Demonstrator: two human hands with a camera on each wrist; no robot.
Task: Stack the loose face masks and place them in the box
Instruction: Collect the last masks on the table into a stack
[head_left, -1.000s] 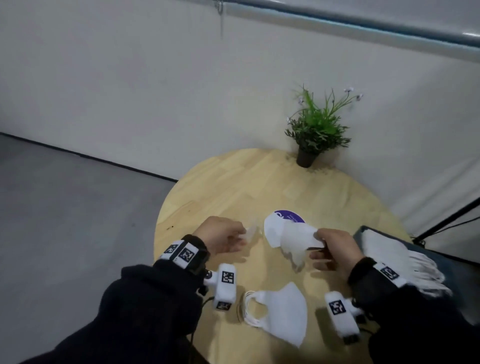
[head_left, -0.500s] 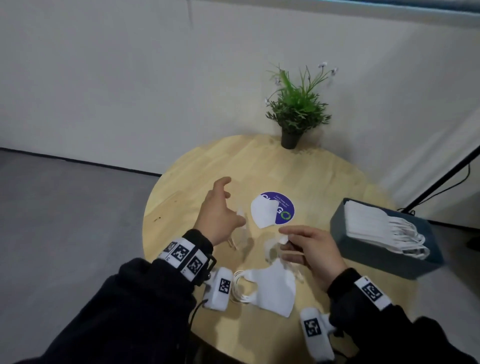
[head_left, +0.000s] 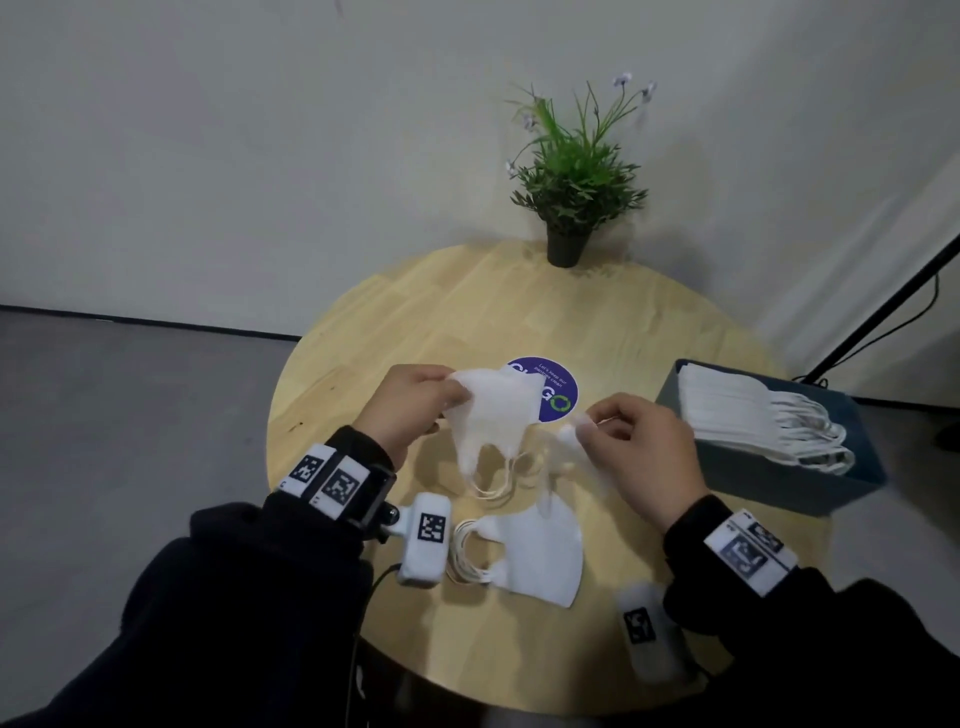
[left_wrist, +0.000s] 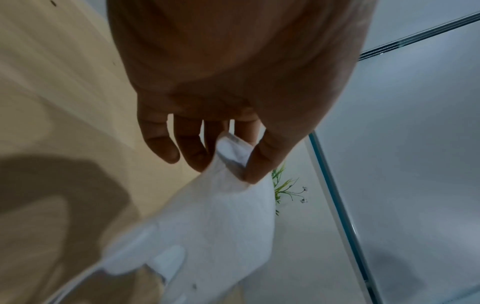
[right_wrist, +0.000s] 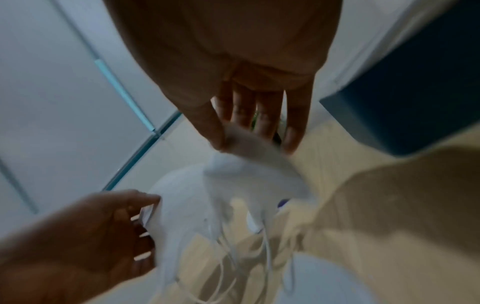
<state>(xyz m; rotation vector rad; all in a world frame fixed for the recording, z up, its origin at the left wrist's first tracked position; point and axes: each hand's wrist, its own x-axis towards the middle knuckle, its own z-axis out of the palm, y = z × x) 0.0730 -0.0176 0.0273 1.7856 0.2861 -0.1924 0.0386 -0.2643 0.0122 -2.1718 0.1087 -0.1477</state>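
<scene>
My left hand (head_left: 415, 402) pinches the top corner of a white face mask (head_left: 491, 415) and holds it above the round wooden table (head_left: 447, 322), its ear loops dangling. The left wrist view shows thumb and fingers (left_wrist: 259, 162) clamped on that mask (left_wrist: 213, 226). My right hand (head_left: 631, 441) pinches a second white mask (head_left: 574, 457), blurred, just right of the first; in the right wrist view it (right_wrist: 249, 164) hangs from the thumb and fingers. Another mask (head_left: 535, 556) lies flat near the table's front edge. The dark blue box (head_left: 810, 478) at the right holds a stack of masks (head_left: 748, 415).
A potted green plant (head_left: 569, 176) stands at the table's far edge by the wall. A purple round sticker (head_left: 553, 389) marks the table centre, partly behind the held mask. Grey floor lies to the left; a black stand leg and cable run at the right.
My left hand, which was open and reaching, has picked the mask off the purple sticker and lifted it. My right hand has risen with its mask.
</scene>
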